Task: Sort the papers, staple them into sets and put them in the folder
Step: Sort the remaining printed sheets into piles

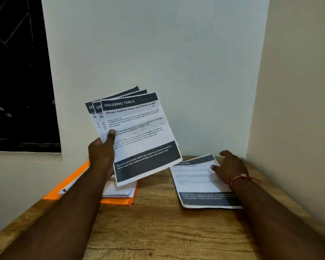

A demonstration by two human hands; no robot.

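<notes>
A person stands at a wooden table (pixel 158 231) set into a pale corner, with both bare forearms reaching forward. The left hand (pixel 101 149) is raised off the table and grasps a fan of printed sheets (pixel 139 132), at least three, near their lower left edge. The thumb (pixel 111 135) presses on the front sheet and the fingers are hidden behind. The front sheet is headed "DRESSING TABLE". The other headers peek out above and to the left of the grip.

Directly below that grip, partly hidden by the wrist, an orange folder (pixel 71 181) lies on the table with a loose stack of paper (pixel 118 192) on it. Well off to the right of the grip, the right hand (pixel 231 166) rests with loose, spread fingers on a separate pile (pixel 199 184) that lies flat on the wood. It clasps nothing and only touches the top page. A red thread (pixel 240 178) circles that wrist. No stapler is in view.

This looks like the sorting step, with no stapling started.

The main risk is the one-handed pinch. One thumb holds several splayed sheets near an edge, so a back sheet could slide free. It would drop onto the stack under the grip and mix with it. The pages share the same dark bands, so one could easily land in the wrong set. Stapled while splayed, the set would come out crooked. A light push from the right hand could also skid its pile across the smooth wood.
</notes>
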